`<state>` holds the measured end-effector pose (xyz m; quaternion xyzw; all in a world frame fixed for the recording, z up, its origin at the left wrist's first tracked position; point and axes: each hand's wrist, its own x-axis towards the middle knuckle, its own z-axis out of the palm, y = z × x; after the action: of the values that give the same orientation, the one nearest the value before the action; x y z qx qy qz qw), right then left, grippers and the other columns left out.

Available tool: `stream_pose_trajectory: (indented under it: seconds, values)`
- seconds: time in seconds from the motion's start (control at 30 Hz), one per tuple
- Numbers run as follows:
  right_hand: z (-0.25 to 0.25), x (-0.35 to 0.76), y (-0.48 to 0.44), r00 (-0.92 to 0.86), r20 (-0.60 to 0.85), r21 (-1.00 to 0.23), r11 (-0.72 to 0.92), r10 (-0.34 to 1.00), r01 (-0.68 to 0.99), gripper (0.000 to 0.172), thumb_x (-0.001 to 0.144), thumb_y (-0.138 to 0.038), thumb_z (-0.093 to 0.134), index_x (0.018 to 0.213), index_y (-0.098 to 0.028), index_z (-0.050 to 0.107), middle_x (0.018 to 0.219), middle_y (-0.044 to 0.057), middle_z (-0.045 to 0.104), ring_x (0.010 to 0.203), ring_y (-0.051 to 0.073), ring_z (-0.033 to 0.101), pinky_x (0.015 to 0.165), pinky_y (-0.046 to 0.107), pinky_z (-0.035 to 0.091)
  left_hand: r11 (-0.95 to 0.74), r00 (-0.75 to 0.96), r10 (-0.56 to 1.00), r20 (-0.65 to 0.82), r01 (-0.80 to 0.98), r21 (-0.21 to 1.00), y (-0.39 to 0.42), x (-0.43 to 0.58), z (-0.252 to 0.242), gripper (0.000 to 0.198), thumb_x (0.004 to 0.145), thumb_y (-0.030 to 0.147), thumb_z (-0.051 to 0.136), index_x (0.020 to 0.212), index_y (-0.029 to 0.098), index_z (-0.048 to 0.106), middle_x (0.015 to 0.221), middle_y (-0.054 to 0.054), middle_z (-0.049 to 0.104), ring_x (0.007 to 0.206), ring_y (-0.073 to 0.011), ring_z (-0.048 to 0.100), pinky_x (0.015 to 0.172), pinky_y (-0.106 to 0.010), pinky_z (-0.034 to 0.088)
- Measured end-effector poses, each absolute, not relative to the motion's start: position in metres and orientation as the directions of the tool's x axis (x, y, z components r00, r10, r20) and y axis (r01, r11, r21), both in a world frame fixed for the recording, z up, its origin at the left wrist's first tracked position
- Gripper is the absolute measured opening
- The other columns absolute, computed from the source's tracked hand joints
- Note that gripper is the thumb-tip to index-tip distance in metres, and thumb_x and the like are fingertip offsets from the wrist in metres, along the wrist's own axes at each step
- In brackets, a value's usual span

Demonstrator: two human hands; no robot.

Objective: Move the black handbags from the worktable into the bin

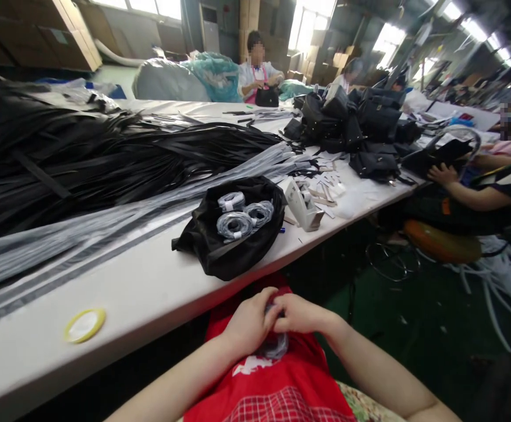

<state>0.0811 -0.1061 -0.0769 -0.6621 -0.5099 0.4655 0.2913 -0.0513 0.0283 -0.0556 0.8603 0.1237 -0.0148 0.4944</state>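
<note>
Both my hands are in my lap, below the front edge of the white table [149, 287]. My left hand [249, 322] and my right hand [301, 313] are closed together on a small coil of grey cord [275, 346] that hangs between them over my red shirt. On the table just ahead lies an open black bag [233, 249] holding several similar grey cord coils [242, 218].
A long heap of black and grey straps [83, 158] covers the table's left. A yellow tape roll [84, 324] lies near the front edge. A white tool [303, 206] and paper tags sit right of the bag. Black bags [352, 126] are piled farther back. Other people work at the right and far end.
</note>
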Motion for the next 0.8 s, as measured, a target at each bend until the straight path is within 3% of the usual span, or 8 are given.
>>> stream_pose_trajectory:
  seconds: [0.07, 0.13, 0.23, 0.3, 0.4, 0.5, 0.63, 0.8]
  values:
    - [-0.086, 0.092, -0.108, 0.021, -0.326, -0.889, -0.314, 0.945, 0.332, 0.021, 0.08, -0.035, 0.067, 0.089, -0.016, 0.069, 0.076, -0.002, 0.066, 0.069, 0.013, 0.06, 0.06, 0.021, 0.043, -0.462, 0.966, 0.215, -0.143, 0.229, 0.857, 0.025, -0.055, -0.063, 0.032, 0.095, 0.039, 0.041, 0.116, 0.023, 0.06, 0.114, -0.007, 0.068, 0.101, -0.0218, 0.063, 0.091, -0.034, 0.046]
    - [-0.087, 0.12, -0.103, 0.183, -0.298, -0.866, -0.346, 0.937, 0.36, 0.026, 0.089, -0.037, 0.056, 0.098, -0.015, 0.067, 0.08, 0.001, 0.068, 0.069, 0.013, 0.061, 0.063, 0.022, 0.046, -0.436, 0.969, 0.213, -0.128, 0.211, 0.875, 0.026, -0.055, -0.07, 0.032, 0.096, 0.038, 0.039, 0.102, 0.022, 0.066, 0.101, -0.006, 0.07, 0.092, -0.0197, 0.062, 0.086, -0.031, 0.046]
    - [-0.08, 0.18, -0.074, 0.643, -0.075, -0.612, -0.545, 0.762, 0.573, 0.031, 0.097, -0.03, 0.039, 0.099, -0.014, 0.065, 0.089, 0.006, 0.068, 0.078, 0.015, 0.063, 0.075, 0.026, 0.049, -0.414, 0.974, 0.188, -0.127, 0.196, 0.889, 0.031, -0.052, -0.076, 0.037, 0.096, 0.04, 0.039, 0.087, 0.02, 0.068, 0.087, -0.005, 0.069, 0.083, -0.0181, 0.06, 0.079, -0.028, 0.045]
    - [-0.078, 0.218, -0.045, 0.742, 0.067, -0.444, -0.646, 0.667, 0.621, 0.027, 0.096, -0.025, 0.041, 0.106, -0.014, 0.064, 0.105, 0.011, 0.065, 0.097, 0.019, 0.06, 0.087, 0.029, 0.045, -0.413, 0.977, 0.165, -0.132, 0.19, 0.891, 0.034, -0.049, -0.074, 0.038, 0.096, 0.04, 0.04, 0.082, 0.019, 0.067, 0.081, -0.003, 0.066, 0.079, -0.0171, 0.058, 0.075, -0.027, 0.043]
    - [-0.083, 0.253, -0.005, 0.752, 0.12, -0.338, -0.685, 0.648, 0.645, 0.03, 0.093, -0.017, 0.044, 0.118, -0.013, 0.06, 0.119, 0.016, 0.057, 0.112, 0.024, 0.051, 0.094, 0.033, 0.04, -0.405, 0.972, 0.168, -0.163, 0.219, 0.888, 0.038, -0.047, -0.067, 0.039, 0.095, 0.042, 0.04, 0.073, 0.018, 0.062, 0.074, -0.001, 0.061, 0.073, -0.0156, 0.055, 0.07, -0.026, 0.041]
    - [-0.093, 0.264, 0.017, 0.734, 0.127, -0.244, -0.696, 0.667, 0.675, 0.031, 0.095, -0.014, 0.037, 0.109, -0.014, 0.065, 0.11, 0.016, 0.059, 0.105, 0.025, 0.052, 0.088, 0.033, 0.04, -0.364, 0.953, 0.227, -0.202, 0.276, 0.89, 0.042, -0.049, -0.062, 0.038, 0.094, 0.043, 0.041, 0.071, 0.018, 0.059, 0.075, 0.0, 0.06, 0.073, -0.015, 0.054, 0.069, -0.024, 0.04]
    - [-0.103, 0.262, 0.011, 0.715, 0.143, -0.161, -0.697, 0.684, 0.699, 0.031, 0.098, -0.022, 0.039, 0.096, -0.015, 0.069, 0.103, 0.015, 0.06, 0.098, 0.025, 0.053, 0.078, 0.032, 0.041, -0.321, 0.929, 0.283, -0.237, 0.325, 0.89, 0.046, -0.052, -0.062, 0.039, 0.093, 0.044, 0.042, 0.07, 0.018, 0.058, 0.074, 0.0, 0.06, 0.071, -0.0148, 0.053, 0.068, -0.024, 0.039]
    - [-0.11, 0.254, -0.017, 0.733, 0.177, -0.119, -0.725, 0.656, 0.678, 0.028, 0.097, -0.033, 0.047, 0.097, -0.016, 0.07, 0.1, 0.013, 0.061, 0.098, 0.025, 0.052, 0.076, 0.031, 0.04, -0.279, 0.928, 0.279, -0.248, 0.326, 0.903, 0.046, -0.051, -0.069, 0.039, 0.092, 0.046, 0.041, 0.072, 0.017, 0.059, 0.074, 0.0, 0.058, 0.071, -0.0151, 0.052, 0.068, -0.024, 0.04]
